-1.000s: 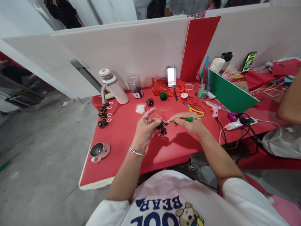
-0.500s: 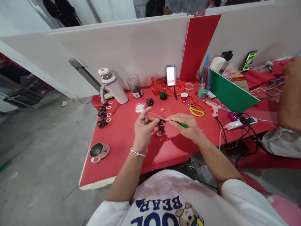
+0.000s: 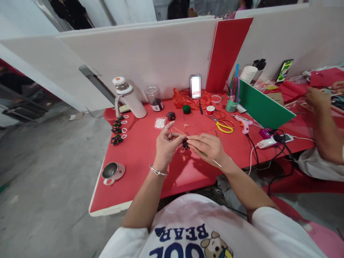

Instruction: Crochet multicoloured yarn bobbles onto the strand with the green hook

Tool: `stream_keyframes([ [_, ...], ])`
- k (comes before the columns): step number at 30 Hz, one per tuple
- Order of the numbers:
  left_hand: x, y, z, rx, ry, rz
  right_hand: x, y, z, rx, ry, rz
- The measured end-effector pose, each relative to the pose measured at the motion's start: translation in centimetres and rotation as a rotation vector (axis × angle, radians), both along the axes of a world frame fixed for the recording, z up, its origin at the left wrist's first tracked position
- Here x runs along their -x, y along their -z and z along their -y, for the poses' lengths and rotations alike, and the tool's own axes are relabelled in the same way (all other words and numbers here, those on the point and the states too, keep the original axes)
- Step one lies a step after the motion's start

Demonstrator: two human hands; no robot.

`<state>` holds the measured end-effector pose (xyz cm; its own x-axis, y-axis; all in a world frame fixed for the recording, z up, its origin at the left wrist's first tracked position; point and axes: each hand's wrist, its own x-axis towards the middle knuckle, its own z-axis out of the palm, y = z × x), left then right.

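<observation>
Between my fingertips is a small dark multicoloured crocheted piece [image 3: 185, 144], pinched by my left hand [image 3: 167, 145]. The left index finger is raised, and an orange yarn strand [image 3: 179, 131] runs from it to the piece. My right hand [image 3: 208, 147] is closed, thumb and finger meeting at the edge of the piece. A crochet hook [image 3: 216, 163] with a green handle lies across that palm; its metal end sticks out near the wrist, while the fingers hide most of it. A dark yarn ball [image 3: 171, 116] and a packet of white beads [image 3: 160, 123] lie just beyond.
Scissors [image 3: 225, 127], a thread spool [image 3: 210, 110] and a pink glue gun [image 3: 245, 123] lie to the right. Left are finished-looking crocheted pieces with bead loops [image 3: 117, 139], a cup [image 3: 113, 172] and a flask [image 3: 130, 100]. Another person's arm [image 3: 324, 118] reaches in at far right.
My right hand has turned; the hook, earlier pointing at the piece, now lies back in the palm, and the fingers have come onto the piece. The other person's arm moved left and lower.
</observation>
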<state>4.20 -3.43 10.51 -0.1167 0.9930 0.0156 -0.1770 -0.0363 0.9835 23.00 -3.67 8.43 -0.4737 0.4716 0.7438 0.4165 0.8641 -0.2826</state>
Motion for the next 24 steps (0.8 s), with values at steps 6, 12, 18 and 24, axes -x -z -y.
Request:
stream_keyframes([
  [6, 0.5, 0.1, 0.2, -0.018, 0.036, -0.049, 0.3, 0.8, 0.5, -0.087, 0.058, 0.037],
  [12, 0.3, 0.2, 0.4, -0.003, 0.041, -0.134, 0.8, 1.5, 0.7, -0.261, 0.160, 0.090],
  [18, -0.2, 0.6, 1.1, -0.209, -0.055, -0.380, 1.0, 2.0, 0.9, -0.237, 0.166, 0.097],
  [24, -0.5, 0.3, 1.7, -0.226, -0.140, -0.505, 1.0, 1.7, 1.1, -0.284, 0.157, 0.074],
])
